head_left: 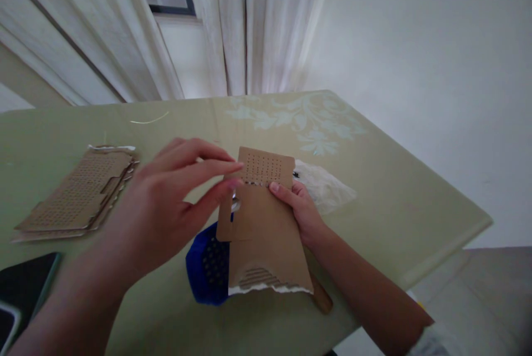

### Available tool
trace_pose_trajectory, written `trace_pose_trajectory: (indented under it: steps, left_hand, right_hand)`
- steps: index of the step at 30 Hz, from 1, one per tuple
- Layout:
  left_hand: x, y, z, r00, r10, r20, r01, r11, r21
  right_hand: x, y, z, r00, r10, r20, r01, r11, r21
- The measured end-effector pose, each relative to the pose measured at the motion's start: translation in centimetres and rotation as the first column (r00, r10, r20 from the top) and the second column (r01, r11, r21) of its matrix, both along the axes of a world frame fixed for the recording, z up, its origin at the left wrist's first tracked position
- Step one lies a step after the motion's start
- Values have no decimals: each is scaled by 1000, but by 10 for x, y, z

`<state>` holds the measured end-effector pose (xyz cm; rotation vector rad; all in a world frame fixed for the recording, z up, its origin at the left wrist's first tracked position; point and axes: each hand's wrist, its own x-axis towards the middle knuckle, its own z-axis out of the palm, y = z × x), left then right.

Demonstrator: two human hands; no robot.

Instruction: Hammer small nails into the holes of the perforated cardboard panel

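Observation:
A brown piece of corrugated cardboard (270,223) is held up over the table, with rows of small holes in its upper part and a torn lower edge. Along the lowest row of holes runs a line of small shiny bits, too small to name. My right hand (305,209) grips the cardboard by its right side, thumb pressed on the front. At the upper left edge, my left hand (170,195) has thumb and forefinger brought together in a pinch; whatever lies between them is too small to make out. Partly hidden beneath the cardboard is a blue container (203,270) with a dotted inside.
A stack of perforated cardboard pieces (78,192) lies at left. Nearer, a dark flat device (31,281) rests at the table edge. A crumpled whitish bag (330,187) and a wooden handle (322,296) are on the right. A thin pale strand (149,121) lies farther back.

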<state>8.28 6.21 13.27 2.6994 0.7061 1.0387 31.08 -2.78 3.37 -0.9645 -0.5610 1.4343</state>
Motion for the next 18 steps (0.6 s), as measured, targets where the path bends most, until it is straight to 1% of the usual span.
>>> trace_pose_trajectory:
  steps: [2, 3, 6, 8, 10, 12, 14, 16, 18]
  left_hand:
    - [7, -7, -5, 996, -50, -69, 55, 995, 79]
    - [11, -9, -9, 993, -59, -102, 70, 993, 98]
    - [19, -13, -17, 982, -92, -163, 112, 987, 116]
    - [21, -15, -17, 976, -117, -183, 146, 978, 150]
    - [22, -18, -14, 976, -132, -171, 170, 959, 228]
    - [23, -22, -9, 980, -153, -129, 187, 931, 315]
    - [22, -30, -4, 983, -168, -80, 186, 911, 368]
    - [21, -42, 1, 983, -181, -35, 182, 913, 366]
    - [21, -57, 8, 978, -209, -6, 200, 926, 321]
  right_hand:
    - [-2, -2, 3, 1000, -6, 17, 6, 1000, 8]
    - [-2, -3, 4, 1000, -8, 26, 8, 1000, 11]
    - [-4, -5, 5, 998, -14, 54, 14, 1000, 16]
    - [-4, -6, 5, 997, -17, 71, 16, 1000, 17]
    - [-4, -6, 6, 996, -19, 91, 18, 1000, 16]
    - [-2, -8, 7, 993, -22, 114, 20, 1000, 17]
    - [-1, -9, 8, 990, -21, 142, 18, 1000, 23]
    - [0, -11, 8, 984, -16, 178, 10, 999, 32]
    - [0, -11, 7, 973, 6, 230, -15, 999, 37]
